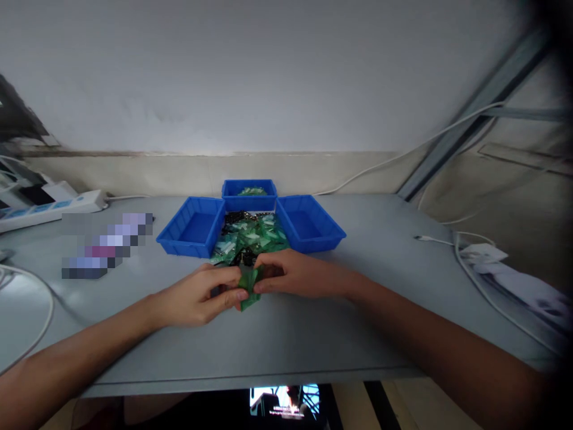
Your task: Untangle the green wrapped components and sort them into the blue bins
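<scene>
Between my two hands is a small green plastic bag (249, 297), held over the front part of the table. My left hand (203, 294) pinches its left side between thumb and fingers. With thumb and forefinger, my right hand (286, 273) grips the bag's upper right edge. What is inside the bag cannot be made out. Just beyond my hands lies a pile of green plastic bags (257, 234) with small pale pieces among them. Small dark parts (239, 220) are heaped behind and in front of the pile.
Blue bins stand left (192, 227) and right (310, 224) of the pile; a back bin (228, 190) holds pale green pieces. A power strip (58, 209) lies at far left, a white cable (470, 278) at right. Below the table edge, a lit screen (284, 401) shows.
</scene>
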Demonstrator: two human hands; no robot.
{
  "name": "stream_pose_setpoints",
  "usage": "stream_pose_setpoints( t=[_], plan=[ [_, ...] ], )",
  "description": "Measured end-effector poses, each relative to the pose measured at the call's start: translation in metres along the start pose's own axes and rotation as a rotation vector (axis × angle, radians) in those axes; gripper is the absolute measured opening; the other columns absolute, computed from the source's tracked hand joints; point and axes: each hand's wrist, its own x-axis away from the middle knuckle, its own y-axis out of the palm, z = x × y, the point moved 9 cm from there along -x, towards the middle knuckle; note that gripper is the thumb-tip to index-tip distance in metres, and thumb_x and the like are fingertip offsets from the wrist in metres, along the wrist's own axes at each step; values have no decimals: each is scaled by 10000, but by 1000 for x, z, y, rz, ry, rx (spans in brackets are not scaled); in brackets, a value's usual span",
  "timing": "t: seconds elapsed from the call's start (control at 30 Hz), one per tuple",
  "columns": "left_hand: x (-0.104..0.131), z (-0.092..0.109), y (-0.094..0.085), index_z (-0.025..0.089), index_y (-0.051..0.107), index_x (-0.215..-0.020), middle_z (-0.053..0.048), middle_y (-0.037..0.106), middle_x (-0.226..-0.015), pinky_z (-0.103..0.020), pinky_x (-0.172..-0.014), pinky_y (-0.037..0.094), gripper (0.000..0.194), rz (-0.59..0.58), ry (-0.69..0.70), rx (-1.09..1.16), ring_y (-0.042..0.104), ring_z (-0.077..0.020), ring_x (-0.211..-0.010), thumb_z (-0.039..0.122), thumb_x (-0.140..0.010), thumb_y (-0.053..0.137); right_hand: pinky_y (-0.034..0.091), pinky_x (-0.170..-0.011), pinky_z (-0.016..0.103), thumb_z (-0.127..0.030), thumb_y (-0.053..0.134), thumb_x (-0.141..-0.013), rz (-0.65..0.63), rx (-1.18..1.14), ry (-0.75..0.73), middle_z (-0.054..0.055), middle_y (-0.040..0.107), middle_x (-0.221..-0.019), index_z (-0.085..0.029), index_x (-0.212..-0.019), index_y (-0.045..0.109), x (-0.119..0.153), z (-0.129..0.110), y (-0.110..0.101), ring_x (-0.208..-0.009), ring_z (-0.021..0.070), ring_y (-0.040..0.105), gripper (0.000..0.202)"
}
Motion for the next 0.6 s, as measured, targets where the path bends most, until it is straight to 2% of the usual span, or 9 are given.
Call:
stream_pose_setpoints(
  t=[0.17, 0.33, 0.5, 0.6],
  plan=[
    [1, -5, -5, 133, 530, -709, 9, 525, -580, -164, -444, 327, 201, 55, -63, -39, 465, -76, -512, 279, -822, 451, 374, -541, 212, -404, 547, -737, 4, -136, 47, 0, 551, -737, -169, -848, 523, 2, 3, -7, -658, 105, 506, 261],
    [-2, -23, -16, 129, 513, -659, 11, 552, -549, -149, -423, 329, 263, 179, -245, 60, 456, -63, -472, 300, -837, 420, 354, -522, 210, -368, 597, -703, 140, -201, 40, -22, 523, -662, -180, -805, 521, 8, -8, -26, -610, 94, 486, 227],
    [-2, -30, -10, 130, 490, -644, 27, 521, -518, -143, -406, 322, 300, 130, -296, 130, 425, -50, -433, 315, -855, 386, 371, -536, 214, -357, 601, -691, 176, -163, 33, -17, 549, -675, -182, -821, 544, 11, -17, -24, -625, 100, 506, 225],
    [-3, -28, -6, 130, 491, -619, 17, 519, -530, -160, -430, 328, 369, 83, -251, 16, 443, -58, -453, 334, -880, 329, 370, -542, 215, -357, 563, -717, 308, 45, 28, -27, 542, -648, -184, -766, 541, 14, -19, -42, -602, 95, 500, 181]
  ],
)
